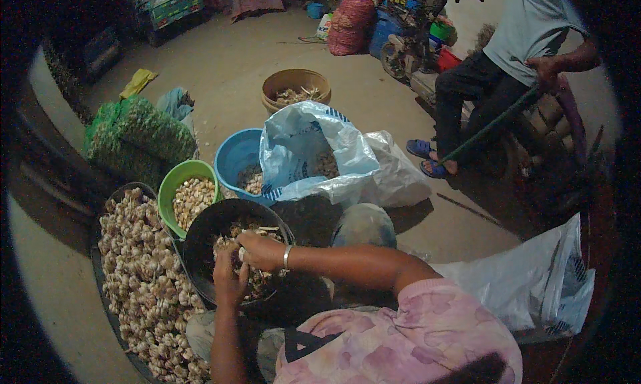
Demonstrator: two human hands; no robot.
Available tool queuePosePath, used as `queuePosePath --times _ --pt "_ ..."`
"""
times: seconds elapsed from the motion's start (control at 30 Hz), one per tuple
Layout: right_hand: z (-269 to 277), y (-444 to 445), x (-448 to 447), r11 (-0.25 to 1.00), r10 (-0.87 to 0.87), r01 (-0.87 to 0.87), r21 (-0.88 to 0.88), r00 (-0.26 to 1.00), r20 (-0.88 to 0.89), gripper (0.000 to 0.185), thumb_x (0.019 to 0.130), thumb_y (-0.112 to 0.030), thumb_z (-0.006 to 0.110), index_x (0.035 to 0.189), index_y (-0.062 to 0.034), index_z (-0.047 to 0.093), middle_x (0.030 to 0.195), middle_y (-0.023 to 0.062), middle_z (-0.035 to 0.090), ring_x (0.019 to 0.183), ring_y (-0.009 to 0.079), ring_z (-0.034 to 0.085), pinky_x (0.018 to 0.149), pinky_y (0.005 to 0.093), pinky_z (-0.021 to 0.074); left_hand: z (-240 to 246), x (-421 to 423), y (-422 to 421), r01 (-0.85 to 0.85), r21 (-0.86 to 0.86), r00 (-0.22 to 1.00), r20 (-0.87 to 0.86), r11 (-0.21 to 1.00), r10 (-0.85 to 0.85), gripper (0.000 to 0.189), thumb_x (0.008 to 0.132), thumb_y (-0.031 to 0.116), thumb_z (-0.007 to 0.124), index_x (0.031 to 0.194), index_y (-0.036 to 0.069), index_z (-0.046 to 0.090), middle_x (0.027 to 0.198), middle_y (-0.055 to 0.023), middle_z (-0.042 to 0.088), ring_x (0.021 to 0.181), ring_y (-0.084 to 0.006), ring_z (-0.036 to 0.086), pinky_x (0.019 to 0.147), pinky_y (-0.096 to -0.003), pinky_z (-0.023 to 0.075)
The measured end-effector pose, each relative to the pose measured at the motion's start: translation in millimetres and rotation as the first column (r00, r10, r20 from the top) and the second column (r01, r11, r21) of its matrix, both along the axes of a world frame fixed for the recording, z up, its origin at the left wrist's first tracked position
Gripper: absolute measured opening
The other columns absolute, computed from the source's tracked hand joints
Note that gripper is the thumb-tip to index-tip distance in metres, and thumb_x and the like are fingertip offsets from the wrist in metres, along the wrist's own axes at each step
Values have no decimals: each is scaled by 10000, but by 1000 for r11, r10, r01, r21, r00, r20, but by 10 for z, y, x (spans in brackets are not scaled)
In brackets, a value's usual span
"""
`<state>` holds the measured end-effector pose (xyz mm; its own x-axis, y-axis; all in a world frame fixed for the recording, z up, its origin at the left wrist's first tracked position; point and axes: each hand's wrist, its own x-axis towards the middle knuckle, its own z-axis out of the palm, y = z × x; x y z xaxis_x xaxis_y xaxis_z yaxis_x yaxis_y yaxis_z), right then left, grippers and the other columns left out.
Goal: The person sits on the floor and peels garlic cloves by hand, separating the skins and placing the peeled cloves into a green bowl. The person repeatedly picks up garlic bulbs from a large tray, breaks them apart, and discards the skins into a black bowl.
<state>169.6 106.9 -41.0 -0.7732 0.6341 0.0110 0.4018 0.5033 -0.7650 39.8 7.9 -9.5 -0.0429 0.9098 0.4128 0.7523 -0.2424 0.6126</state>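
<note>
Over a dark round basin [200,279] my two hands meet. My left hand [229,274] has its fingers up around a garlic bulb [224,245], partly hidden by them. My right hand [263,253], with a metal bangle at the wrist, touches the same bulb from the right; a pale garlic clove [242,254] shows under its fingers. Dry stalks and skins [260,279] lie in the basin below. To the left, a wide tray is heaped with whole garlic bulbs [145,269]. A green bucket [164,198] beyond the basin holds loose cloves [193,198].
A blue tub [225,148] and an open plastic sack [350,176] hold more garlic. Behind them stands a tan tub [270,93] of stalks. A filled green mesh sack [135,133] is at left. At right a person [501,68] holds a green rod near a motorbike [400,58].
</note>
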Motion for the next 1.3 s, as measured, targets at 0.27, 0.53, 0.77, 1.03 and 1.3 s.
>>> queuePosePath --times 0.27,0.53,0.77,1.03,1.3 --pt "-269 152 -64 661 -349 22 -750 894 -281 181 897 -181 492 964 -16 528 773 87 577 660 211 601 568 388 482 39 -13 -12 -9 -41 971 239 999 19 468 738 -82 663 1178 38 563 1082 -160 612 997 -310 621 832 -361 501" --pt "-263 371 78 780 63 -126 -613 990 -124 278 895 -282 578 977 -17 598 852 49 640 734 126 596 604 285 485 12 -11 -2 100 37 995 9 994 -101 459 714 -74 666 1145 57 577 1134 -152 614 1055 -342 597 889 -402 482" --pt "-192 263 54 946 109 -93 -311 994 33 306 858 -250 561 971 31 606 868 142 669 736 222 637 636 362 514 -107 -20 -106 79 -104 990 -111 991 -91 467 711 -73 657 1152 54 577 1158 -161 602 1100 -361 565 883 -418 485" --pt "-261 174 190 950 31 -37 -311 999 -25 299 838 -235 582 1050 -24 595 1005 161 624 929 242 606 838 366 479 -98 -73 -85 123 -118 992 -21 985 -126 519 693 -90 667 1178 71 575 1153 -157 606 1051 -326 599 866 -388 491" --pt "187 49 131 982 -81 134 132 934 -348 208 865 -36 513 1054 -39 602 963 113 601 897 222 605 820 337 476 -131 -174 -14 -190 -76 857 474 979 204 354 823 42 667 1160 26 559 1033 -85 623 900 -172 621 800 -306 508"
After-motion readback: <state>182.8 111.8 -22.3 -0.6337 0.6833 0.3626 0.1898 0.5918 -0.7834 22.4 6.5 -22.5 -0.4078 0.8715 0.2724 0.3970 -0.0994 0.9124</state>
